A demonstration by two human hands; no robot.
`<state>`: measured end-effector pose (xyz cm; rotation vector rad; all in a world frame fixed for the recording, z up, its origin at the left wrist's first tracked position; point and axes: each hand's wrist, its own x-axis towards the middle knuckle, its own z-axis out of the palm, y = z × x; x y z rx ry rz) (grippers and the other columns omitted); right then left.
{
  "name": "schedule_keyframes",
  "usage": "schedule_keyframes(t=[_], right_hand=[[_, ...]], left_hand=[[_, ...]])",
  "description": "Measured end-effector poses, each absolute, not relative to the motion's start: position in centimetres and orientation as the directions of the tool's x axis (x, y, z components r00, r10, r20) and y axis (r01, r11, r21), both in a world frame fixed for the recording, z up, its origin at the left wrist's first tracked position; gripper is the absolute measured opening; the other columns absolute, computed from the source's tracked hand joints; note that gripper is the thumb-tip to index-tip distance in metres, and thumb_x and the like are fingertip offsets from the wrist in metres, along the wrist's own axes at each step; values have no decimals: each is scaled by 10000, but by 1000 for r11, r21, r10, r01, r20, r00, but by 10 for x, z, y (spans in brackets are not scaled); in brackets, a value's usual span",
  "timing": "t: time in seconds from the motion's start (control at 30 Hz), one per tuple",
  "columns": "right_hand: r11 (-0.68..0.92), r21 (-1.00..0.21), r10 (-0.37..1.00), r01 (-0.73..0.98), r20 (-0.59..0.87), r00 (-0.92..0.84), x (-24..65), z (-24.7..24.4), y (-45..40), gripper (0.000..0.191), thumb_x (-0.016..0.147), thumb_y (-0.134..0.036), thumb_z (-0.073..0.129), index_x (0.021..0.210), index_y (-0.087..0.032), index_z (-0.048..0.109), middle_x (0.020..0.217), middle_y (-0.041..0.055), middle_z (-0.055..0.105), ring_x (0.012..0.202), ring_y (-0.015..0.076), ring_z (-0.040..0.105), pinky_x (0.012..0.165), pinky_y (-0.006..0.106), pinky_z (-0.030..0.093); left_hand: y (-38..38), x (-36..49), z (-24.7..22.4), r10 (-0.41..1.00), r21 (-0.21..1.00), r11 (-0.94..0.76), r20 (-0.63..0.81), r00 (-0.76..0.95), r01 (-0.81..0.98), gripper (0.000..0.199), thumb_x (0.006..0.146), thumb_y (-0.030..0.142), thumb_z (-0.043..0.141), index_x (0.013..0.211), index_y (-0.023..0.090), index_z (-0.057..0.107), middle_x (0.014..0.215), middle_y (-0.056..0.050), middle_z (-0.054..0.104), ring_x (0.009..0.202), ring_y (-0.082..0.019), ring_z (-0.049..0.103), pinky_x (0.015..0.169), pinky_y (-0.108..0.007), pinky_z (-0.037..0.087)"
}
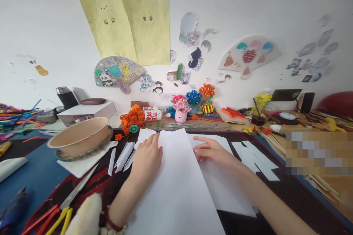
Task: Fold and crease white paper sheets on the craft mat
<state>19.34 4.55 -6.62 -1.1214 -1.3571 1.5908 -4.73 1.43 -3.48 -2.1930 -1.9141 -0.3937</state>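
A long white sheet of paper (pixel 176 187) lies in front of me, reaching towards the bottom of the view. My left hand (pixel 149 154) rests palm down at its far left edge, fingers laid out flat on the paper. At the right edge of the sheet, my right hand (pixel 211 152) has its fingers apart, the tips touching or just beside the edge. More white paper (pixel 228 191) lies under my right hand and forearm. Folded paper strips (pixel 125 157) sit left of my left hand. Cut white pieces (pixel 255 159) lie to the right.
Left stand a beige bowl (pixel 79 137), scissors (pixel 78 187) and red- and yellow-handled tools (pixel 56 220). Orange flowers (pixel 134 117), a pink pot (pixel 181 114) and a striped pot (pixel 207 107) line the back by the wall. Wooden sticks (pixel 324 189) lie right.
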Motion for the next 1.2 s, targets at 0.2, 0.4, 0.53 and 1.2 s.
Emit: schedule_keyframes(t=[0.2, 0.4, 0.53, 1.2], right_hand=[[-95, -988, 920, 124, -135, -368, 186, -76, 50, 805, 699, -303, 742, 1401, -141, 382, 804, 6, 662, 553, 114, 557, 529, 263, 415], [-51, -991, 885, 125, -103, -454, 189, -71, 48, 847, 661, -238, 753, 1417, -176, 376, 692, -46, 616, 547, 117, 532, 512, 248, 380], [-58, -993, 855, 104, -103, -508, 212, -55, 46, 1031, 620, -190, 785, 1486, -212, 227, 618, -85, 573, 604, 139, 563, 586, 251, 405], [-59, -495, 996, 867, 32, 86, 340, -70, 66, 268, 613, -432, 710, 772, -219, 684, 763, 54, 677, 731, 231, 617, 640, 300, 414]], left_hand=[[29, -73, -37, 981, 90, 28, 187, -45, 996, 383, 919, 237, 411, 1242, 56, 507, 1086, -207, 668, 1036, -334, 623, 829, -409, 457], [31, -71, -40, 962, 235, -67, 272, 1, 970, 387, 901, 215, 409, 1259, 95, 495, 1251, -174, 606, 1137, -289, 585, 907, -376, 448], [34, -76, -37, 959, 242, -5, 275, -63, 970, 455, 901, 262, 425, 1297, 39, 439, 1232, -223, 603, 1148, -319, 572, 914, -394, 432], [31, -55, -40, 991, 558, -89, 137, 14, 825, 311, 756, 238, 510, 1059, 202, 570, 821, -15, 656, 665, -174, 629, 643, -271, 427]])
